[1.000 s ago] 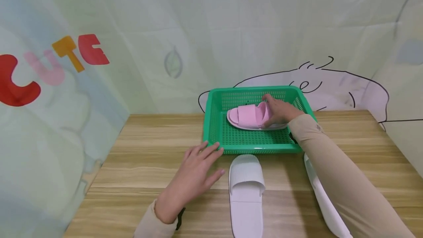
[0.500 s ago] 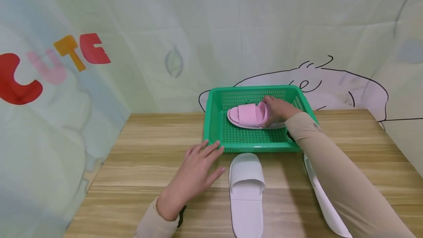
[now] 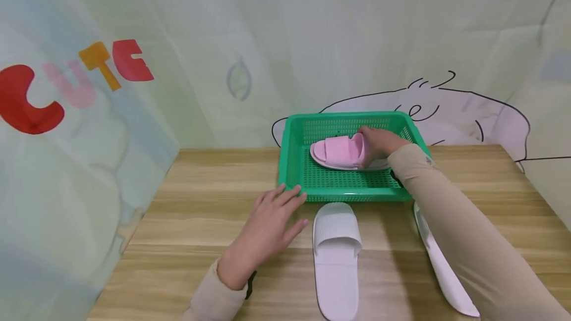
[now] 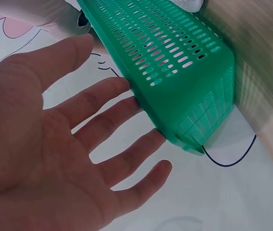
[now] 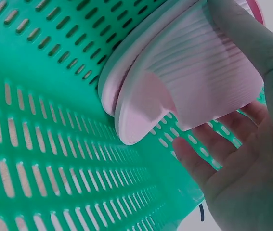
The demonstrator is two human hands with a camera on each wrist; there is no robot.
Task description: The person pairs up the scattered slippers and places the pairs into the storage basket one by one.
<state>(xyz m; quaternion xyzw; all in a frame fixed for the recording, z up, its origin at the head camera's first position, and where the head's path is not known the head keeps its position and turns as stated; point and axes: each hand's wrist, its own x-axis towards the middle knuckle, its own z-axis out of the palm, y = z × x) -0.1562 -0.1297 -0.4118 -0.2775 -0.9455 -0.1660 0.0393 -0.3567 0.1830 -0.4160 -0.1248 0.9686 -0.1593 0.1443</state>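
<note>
In the head view, a pink slipper (image 3: 337, 149) lies sideways in the green plastic basket (image 3: 352, 195), toe to the left. My right hand (image 3: 379, 143) reaches inside and grips its right part. From the right wrist, the thumb lies on one side of the ribbed pink strap (image 5: 208, 72) and the fingers on the other; two pink-white sole edges show against the basket wall. My left hand (image 3: 267, 224) has its fingers spread, fingertips touching the basket's near left rim (image 4: 143, 103). The palm (image 4: 45, 159) faces the left wrist camera, holding nothing.
A white slipper (image 3: 336, 271) lies on the wooden table (image 3: 214, 172) in front of the basket. Another white slipper (image 3: 446, 271) is partly hidden under my right forearm. Behind the basket hangs a printed cloth backdrop (image 3: 200, 63).
My right hand's fingers have drawn in around the pink slipper from a wider spread. The left hand keeps its place at the rim. The head view has shifted slightly.
</note>
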